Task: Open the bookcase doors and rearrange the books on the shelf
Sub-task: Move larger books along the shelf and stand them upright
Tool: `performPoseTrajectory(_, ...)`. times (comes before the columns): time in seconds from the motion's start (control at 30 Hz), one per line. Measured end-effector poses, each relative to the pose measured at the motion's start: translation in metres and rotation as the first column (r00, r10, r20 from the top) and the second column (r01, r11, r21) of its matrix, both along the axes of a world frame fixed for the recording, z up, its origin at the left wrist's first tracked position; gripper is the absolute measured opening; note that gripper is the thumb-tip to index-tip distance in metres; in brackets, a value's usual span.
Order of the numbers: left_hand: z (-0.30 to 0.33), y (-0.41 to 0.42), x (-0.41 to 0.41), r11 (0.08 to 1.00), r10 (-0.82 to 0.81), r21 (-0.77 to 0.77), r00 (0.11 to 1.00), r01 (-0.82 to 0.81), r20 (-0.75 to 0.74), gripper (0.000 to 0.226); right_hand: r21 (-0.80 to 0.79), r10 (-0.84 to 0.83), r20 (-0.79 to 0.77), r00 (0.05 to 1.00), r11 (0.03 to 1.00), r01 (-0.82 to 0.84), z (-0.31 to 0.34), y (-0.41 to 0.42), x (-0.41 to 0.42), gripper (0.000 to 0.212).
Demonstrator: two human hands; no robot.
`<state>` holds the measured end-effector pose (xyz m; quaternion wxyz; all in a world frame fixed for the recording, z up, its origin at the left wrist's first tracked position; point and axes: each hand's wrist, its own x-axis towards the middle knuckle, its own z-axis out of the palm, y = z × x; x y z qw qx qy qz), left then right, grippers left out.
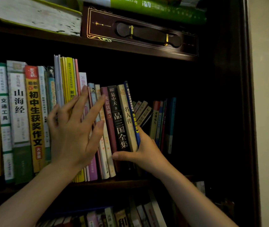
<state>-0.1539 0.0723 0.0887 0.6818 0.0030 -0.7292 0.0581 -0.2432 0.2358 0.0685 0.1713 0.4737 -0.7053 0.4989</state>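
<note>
Left hand: fingers spread wide, flat against upright spines left of the black book. Right hand: grips black book plus tan and blue neighbours on middle shelf.

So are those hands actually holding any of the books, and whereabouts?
The right hand grips a small bunch of upright books near their lower ends, thumb across the spines. The left hand only rests flat, fingers spread, on the neighbouring spines.

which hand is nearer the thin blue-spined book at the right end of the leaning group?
Right. The right hand grips the group's lower end, touching the thin blue-spined book. The left hand lies flat on the pale books further left, apart from it.
</note>
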Motion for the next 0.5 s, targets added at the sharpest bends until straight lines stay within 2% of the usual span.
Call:
performPoseTrajectory(0.13,0.000,0.000,0.000,1.000,0.012,-0.007,1.000,-0.012,-0.001,0.052,0.089,0.091,0.086,0.992,0.991,-0.098,-0.006,0.011,-0.003,0.107)
performPoseTrajectory(0.33,-0.001,-0.003,0.002,0.998,0.038,-0.044,0.999,-0.037,0.022,0.052,0.117,0.220,0.225,0.949,0.961,-0.250,-0.004,0.020,-0.005,0.080)
performPoseTrajectory(0.5,0.001,0.000,0.003,0.997,0.057,-0.052,0.998,-0.055,0.031,0.051,0.159,0.196,0.218,0.956,0.959,-0.233,-0.003,0.003,-0.009,0.082)
